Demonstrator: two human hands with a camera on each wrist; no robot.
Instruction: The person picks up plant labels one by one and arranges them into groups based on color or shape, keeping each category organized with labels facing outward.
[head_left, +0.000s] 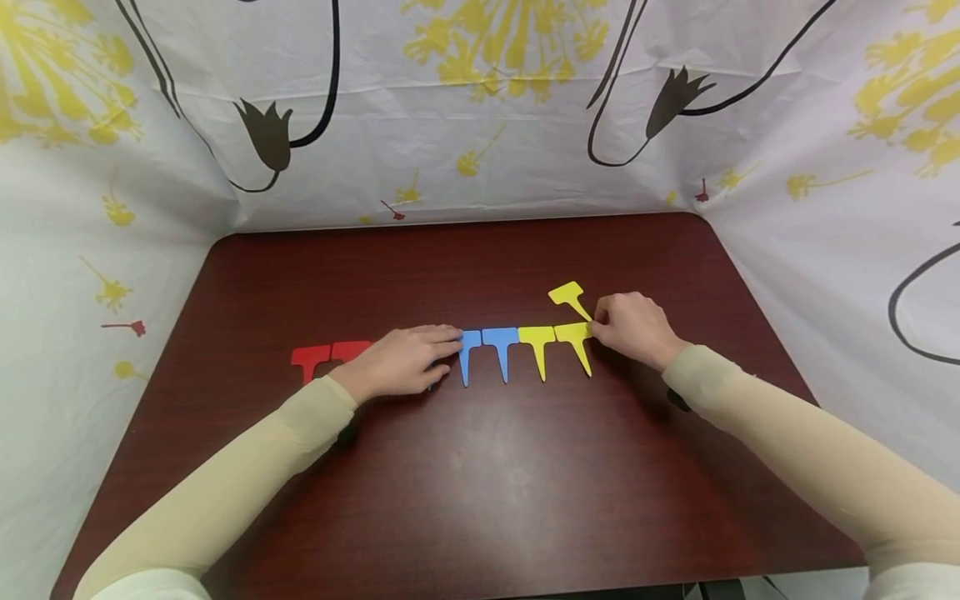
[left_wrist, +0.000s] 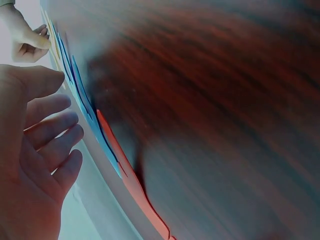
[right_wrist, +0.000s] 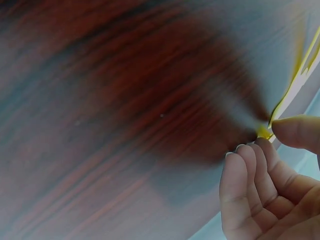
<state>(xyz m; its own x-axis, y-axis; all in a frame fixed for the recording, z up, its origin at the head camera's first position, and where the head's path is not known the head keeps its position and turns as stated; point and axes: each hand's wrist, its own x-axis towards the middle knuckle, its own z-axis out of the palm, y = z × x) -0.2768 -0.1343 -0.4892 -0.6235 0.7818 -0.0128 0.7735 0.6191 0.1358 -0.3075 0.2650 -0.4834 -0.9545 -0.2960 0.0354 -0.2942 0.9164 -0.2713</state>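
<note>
T-shaped plant labels lie side by side in a row: red ones [head_left: 311, 356] at the left, blue ones [head_left: 500, 337] in the middle, yellow ones [head_left: 537, 335] at the right. My left hand [head_left: 405, 360] lies over the row where red meets blue, hiding part of it. Its fingers look relaxed and hold nothing in the left wrist view. At the row's right end, my right hand [head_left: 637, 327] pinches yellow between thumb and forefinger. A further yellow plant label [head_left: 566, 293] lies slanted behind the row, its pointed tip at those fingertips.
The labels lie on a dark reddish-brown wooden table [head_left: 465, 483]. A white cloth [head_left: 420, 150] with yellow and dark plant prints hangs along its back and sides. Dark objects [head_left: 720, 590] show below the front edge at the right.
</note>
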